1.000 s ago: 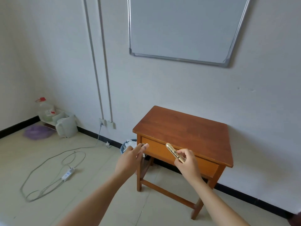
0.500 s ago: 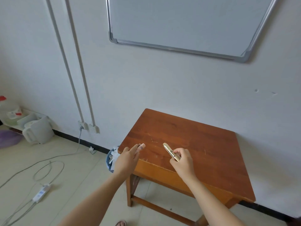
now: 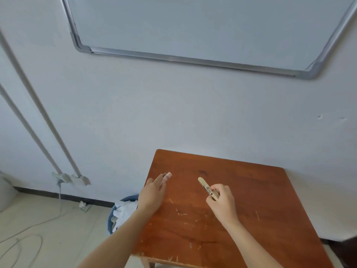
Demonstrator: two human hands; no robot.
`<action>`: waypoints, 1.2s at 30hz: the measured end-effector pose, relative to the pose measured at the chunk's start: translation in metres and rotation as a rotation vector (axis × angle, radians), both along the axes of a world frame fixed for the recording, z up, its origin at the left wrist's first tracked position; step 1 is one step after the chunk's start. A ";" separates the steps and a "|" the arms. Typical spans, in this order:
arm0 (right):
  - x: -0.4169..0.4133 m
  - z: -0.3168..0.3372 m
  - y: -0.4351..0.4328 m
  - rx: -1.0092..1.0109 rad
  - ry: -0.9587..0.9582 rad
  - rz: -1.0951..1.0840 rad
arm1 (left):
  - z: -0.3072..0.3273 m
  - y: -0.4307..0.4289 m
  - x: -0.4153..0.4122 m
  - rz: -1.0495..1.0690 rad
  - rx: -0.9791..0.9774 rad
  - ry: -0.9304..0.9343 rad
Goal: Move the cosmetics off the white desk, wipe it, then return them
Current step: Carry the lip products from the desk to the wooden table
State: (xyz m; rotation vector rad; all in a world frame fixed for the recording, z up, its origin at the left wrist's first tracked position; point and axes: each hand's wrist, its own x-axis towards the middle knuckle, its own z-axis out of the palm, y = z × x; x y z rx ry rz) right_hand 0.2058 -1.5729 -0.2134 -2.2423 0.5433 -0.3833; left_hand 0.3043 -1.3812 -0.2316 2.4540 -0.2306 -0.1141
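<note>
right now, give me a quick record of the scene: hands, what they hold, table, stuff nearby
left hand: pinches small pink tube at fingertips
right hand: grips gold tube
wooden table: scratched top, both hands above it
wastebasket: on floor left of table, holds crumpled paper
wall: whiteboard above table

Gold tube (image 3: pixel 204 185) and pink tube (image 3: pixel 167 175), hand-held
</note>
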 end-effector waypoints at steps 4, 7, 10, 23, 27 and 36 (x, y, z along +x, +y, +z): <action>0.021 -0.008 -0.020 0.024 0.071 0.013 | -0.023 -0.021 0.014 0.007 0.050 0.064; 0.031 -0.011 -0.028 0.040 0.060 0.061 | -0.031 -0.028 0.021 0.021 0.057 0.090; 0.047 -0.015 -0.044 0.060 0.061 0.084 | -0.032 -0.039 0.035 0.082 0.047 0.098; 0.087 -0.037 -0.063 0.062 0.092 0.155 | -0.042 -0.069 0.090 0.159 0.182 0.076; 0.087 -0.041 -0.072 0.061 0.120 0.117 | -0.041 -0.074 0.114 0.093 0.249 0.089; 0.109 -0.045 -0.061 0.057 0.146 0.047 | -0.049 -0.091 0.136 0.142 0.319 0.103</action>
